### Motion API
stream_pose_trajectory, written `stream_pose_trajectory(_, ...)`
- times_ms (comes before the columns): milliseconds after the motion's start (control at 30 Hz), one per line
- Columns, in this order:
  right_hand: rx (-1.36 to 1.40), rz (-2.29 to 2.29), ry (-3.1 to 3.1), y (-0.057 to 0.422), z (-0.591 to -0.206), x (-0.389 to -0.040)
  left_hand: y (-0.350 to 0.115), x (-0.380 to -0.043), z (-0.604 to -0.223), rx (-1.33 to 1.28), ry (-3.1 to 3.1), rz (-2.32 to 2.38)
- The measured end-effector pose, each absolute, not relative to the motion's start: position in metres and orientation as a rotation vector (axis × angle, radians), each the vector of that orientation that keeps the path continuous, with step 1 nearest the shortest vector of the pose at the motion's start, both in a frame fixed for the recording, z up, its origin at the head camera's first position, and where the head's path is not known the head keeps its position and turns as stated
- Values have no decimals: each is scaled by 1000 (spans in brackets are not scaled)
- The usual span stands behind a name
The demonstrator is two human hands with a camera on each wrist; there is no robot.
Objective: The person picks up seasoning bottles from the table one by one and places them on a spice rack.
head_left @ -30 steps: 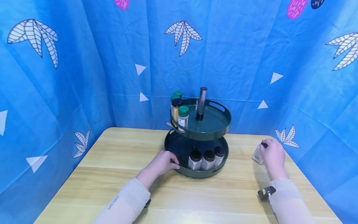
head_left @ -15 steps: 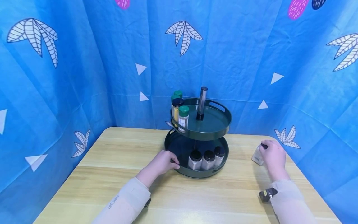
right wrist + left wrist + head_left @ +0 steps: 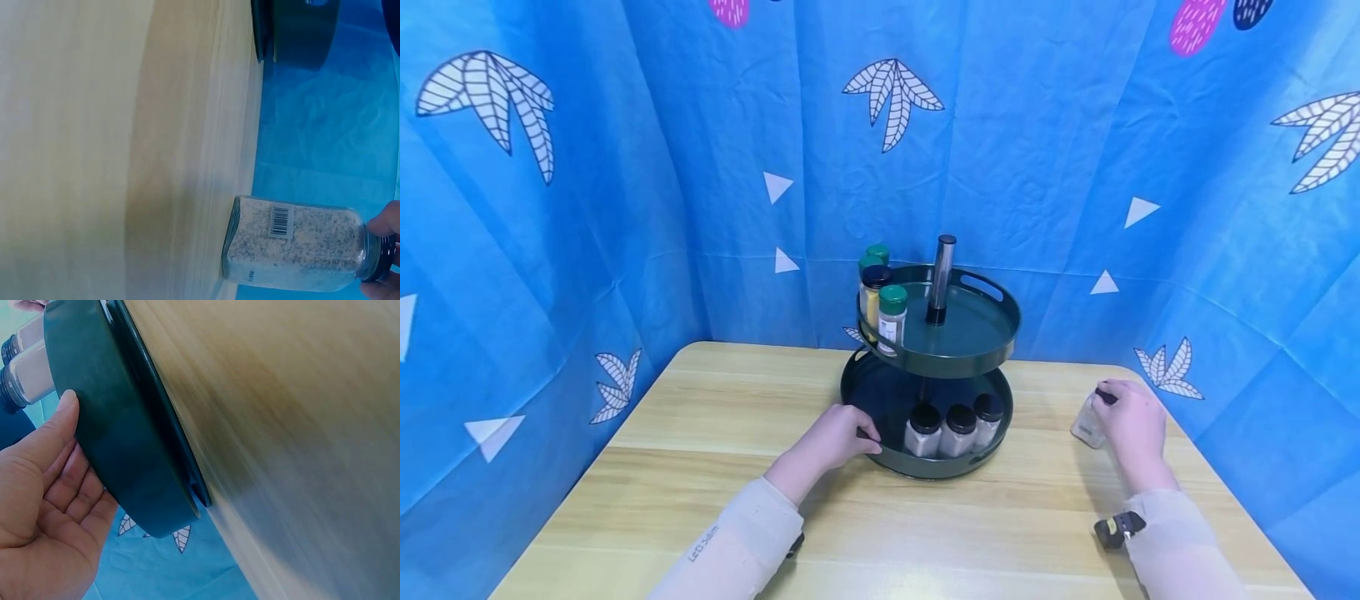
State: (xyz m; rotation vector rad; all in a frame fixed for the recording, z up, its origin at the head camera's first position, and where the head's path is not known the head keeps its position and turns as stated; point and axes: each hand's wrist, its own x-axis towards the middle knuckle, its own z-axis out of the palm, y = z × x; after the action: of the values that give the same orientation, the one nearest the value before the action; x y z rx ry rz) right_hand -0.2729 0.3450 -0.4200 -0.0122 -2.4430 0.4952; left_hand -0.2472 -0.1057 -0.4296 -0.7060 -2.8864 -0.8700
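Observation:
A dark green two-tier turntable stand [image 3: 970, 364] stands on the table. My left hand [image 3: 835, 437] grips the near-left rim of its lower tray [image 3: 925, 467]. In the left wrist view the thumb [image 3: 65, 415] lies against the tray wall [image 3: 119, 419], and the other fingers are partly hidden behind it. At the right, my right hand [image 3: 1135, 425] pinches the black lid [image 3: 378, 256] of a clear glass spice jar [image 3: 297, 244] filled with pale speckled grains. A barcode label shows on its side. Whether the jar's base touches the table I cannot tell.
Three black-lidded jars [image 3: 958, 433] stand at the lower tray's front right. Several bottles [image 3: 891, 321], mostly green-capped, stand at the upper tray's left. A metal post [image 3: 942, 279] rises through the middle. Blue printed curtain [image 3: 1037, 167] surrounds the wooden table [image 3: 1000, 533].
My right hand and the jar have shifted very slightly to the left and nearer. The left hand keeps its place on the tray rim, and the turntable looks still.

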Motion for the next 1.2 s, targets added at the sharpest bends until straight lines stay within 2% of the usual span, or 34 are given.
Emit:
stream_pose_trajectory(700, 15, 502, -2410, 334, -415, -263, -106, -249, -429, -713, -2887, -882)
stream_pose_trajectory(1200, 18, 521, -2411, 318, -396, -258, -106, -248, -428, -708, -2890, -878)
